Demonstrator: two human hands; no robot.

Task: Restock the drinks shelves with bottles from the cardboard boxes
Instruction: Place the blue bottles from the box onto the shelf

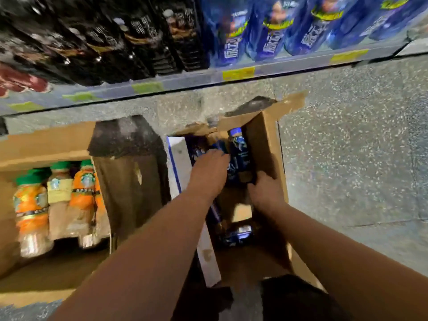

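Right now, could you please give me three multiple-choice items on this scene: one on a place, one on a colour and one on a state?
1. Where are the left hand and right hand?
A) on the shelf
B) in the box of blue bottles
C) flat on the bare floor

2. What colour are the caps of the orange bottles?
A) red
B) green
C) white

3. The box of orange bottles is:
A) taped shut
B) empty
C) open, with bottles inside

Answers:
1 B, both hands reach down among the blue bottles.
2 B, green tops show above the orange labels.
3 C, its flap is folded back and bottles show inside.
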